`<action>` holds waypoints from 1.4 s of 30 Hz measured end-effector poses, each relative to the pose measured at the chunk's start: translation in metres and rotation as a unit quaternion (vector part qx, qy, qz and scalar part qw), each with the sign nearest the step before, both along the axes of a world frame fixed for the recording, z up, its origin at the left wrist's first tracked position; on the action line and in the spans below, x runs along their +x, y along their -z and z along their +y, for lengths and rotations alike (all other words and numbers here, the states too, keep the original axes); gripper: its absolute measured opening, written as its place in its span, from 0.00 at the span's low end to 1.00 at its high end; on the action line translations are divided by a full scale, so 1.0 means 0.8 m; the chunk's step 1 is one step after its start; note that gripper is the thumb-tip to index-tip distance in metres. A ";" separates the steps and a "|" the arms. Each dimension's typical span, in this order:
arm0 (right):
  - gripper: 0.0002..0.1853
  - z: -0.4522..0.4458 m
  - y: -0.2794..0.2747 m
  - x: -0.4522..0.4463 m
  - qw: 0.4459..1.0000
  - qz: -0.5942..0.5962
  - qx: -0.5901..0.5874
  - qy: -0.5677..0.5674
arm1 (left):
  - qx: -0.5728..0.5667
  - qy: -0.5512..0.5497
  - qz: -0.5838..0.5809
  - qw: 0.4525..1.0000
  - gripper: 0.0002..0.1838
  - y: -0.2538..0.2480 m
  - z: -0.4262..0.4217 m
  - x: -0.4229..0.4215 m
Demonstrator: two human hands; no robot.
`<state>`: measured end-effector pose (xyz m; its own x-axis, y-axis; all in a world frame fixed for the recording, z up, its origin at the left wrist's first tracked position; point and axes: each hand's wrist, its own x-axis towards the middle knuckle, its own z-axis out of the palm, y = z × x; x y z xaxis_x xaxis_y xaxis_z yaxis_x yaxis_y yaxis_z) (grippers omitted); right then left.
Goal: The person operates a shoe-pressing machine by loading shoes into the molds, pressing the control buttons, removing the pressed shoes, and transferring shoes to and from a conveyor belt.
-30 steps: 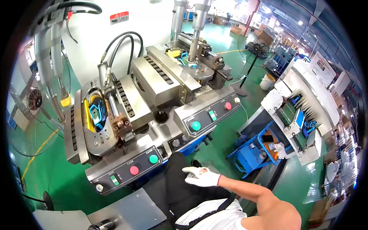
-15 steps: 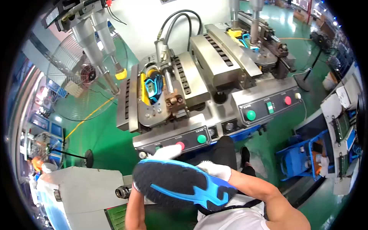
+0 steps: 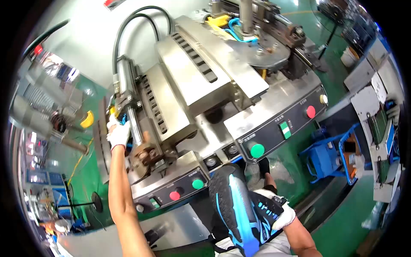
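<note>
My left hand [image 3: 117, 133], in a white glove, reaches into the left station of the metal press [image 3: 169, 107]. Its fingers look bent, beside yellow and blue parts of a shoe [image 3: 124, 118] lodged there. What they grip is mostly hidden by the hand and the cylinder. Low in front of my body, my right hand [image 3: 282, 214], also gloved, is closed on a black and blue sports shoe [image 3: 244, 210]. That shoe is tilted on its side, its dark tread facing left and its laces turned towards the right hand.
Control panels with a green button [image 3: 257, 150] and a red button [image 3: 174, 195] line the press front. Another shoe [image 3: 239, 31] sits in the right station. Blue cart [image 3: 319, 160] stands at right. A yellow-tipped arm [image 3: 87, 119] hangs at left.
My left hand has left the held shoe and moved up and left into the press. The held shoe has swung from lying across to nearly upright. The view has shifted closer to the press.
</note>
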<state>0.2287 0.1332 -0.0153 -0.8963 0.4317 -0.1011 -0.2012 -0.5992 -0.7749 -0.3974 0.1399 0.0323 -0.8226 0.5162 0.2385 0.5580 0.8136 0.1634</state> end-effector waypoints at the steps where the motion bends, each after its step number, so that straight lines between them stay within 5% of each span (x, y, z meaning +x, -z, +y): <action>1: 0.67 -0.007 -0.009 -0.003 0.999 -0.001 -0.039 0.025 | -0.012 -0.016 0.009 1.000 0.50 0.010 0.006 -0.018; 2: 0.61 -0.023 -0.015 -0.002 0.984 0.016 -0.170 0.045 | -0.020 -0.004 -0.003 1.000 0.48 0.009 0.007 -0.037; 4: 0.57 -0.042 0.020 0.014 0.993 -0.019 -0.100 0.053 | 0.005 0.045 -0.027 0.999 0.40 -0.004 0.009 -0.043; 8: 0.54 -0.060 0.025 0.009 0.973 0.036 -0.214 0.084 | 0.054 0.119 -0.007 0.991 0.34 -0.056 -0.011 -0.057; 10: 0.51 -0.054 0.003 0.003 0.991 0.030 -0.069 0.110 | 0.064 0.051 -0.007 0.997 0.39 -0.118 -0.026 -0.006; 11: 0.53 -0.043 -0.006 -0.002 0.945 0.043 -0.312 0.087 | 0.130 0.108 0.043 0.985 0.40 -0.121 -0.048 -0.015; 13: 0.59 -0.047 -0.009 -0.014 0.926 0.047 -0.356 0.116 | 0.176 0.057 0.043 0.982 0.40 -0.172 -0.084 0.052; 17: 0.64 -0.065 0.029 -0.013 0.985 -0.004 -0.071 0.159 | 0.249 0.081 0.097 0.960 0.38 -0.183 -0.226 0.140; 18: 0.56 -0.059 0.002 -0.027 0.989 -0.018 -0.072 0.125 | 0.265 0.088 0.094 0.956 0.38 -0.175 -0.265 0.171; 19: 0.48 -0.058 0.049 -0.009 0.987 -0.066 0.099 0.111 | 0.277 0.072 0.067 0.956 0.38 -0.165 -0.301 0.209; 21: 0.31 -0.058 0.011 -0.049 0.967 -0.170 -0.099 0.161 | 0.286 0.056 0.027 0.956 0.35 -0.133 -0.380 0.272; 29: 0.26 -0.020 -0.184 -0.347 0.978 -0.050 0.172 0.109 | 0.194 -0.084 -0.131 0.969 0.32 0.069 -0.582 0.423; 31: 0.16 0.008 -0.217 -0.429 0.910 -0.197 0.351 0.098 | 0.168 -0.130 -0.187 0.959 0.34 0.098 -0.596 0.430; 36: 0.17 0.063 -0.214 -0.624 0.921 -0.171 0.348 0.018 | 0.110 -0.066 -0.164 0.978 0.35 0.160 -0.624 0.435; 41: 0.26 0.059 -0.173 -0.739 0.737 -0.357 0.573 0.010 | 0.143 -0.063 -0.195 0.968 0.36 0.174 -0.631 0.432; 42: 0.26 0.073 -0.142 -0.772 0.717 -0.371 0.590 0.001 | 0.178 -0.077 -0.165 0.967 0.25 0.149 -0.619 0.428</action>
<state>-0.3890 0.1915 0.0982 -0.7838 0.6106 -0.1131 0.5295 0.5620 -0.6355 -0.0548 -0.3550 -0.0871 -0.9447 0.3154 0.0893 0.3044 0.7426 0.5966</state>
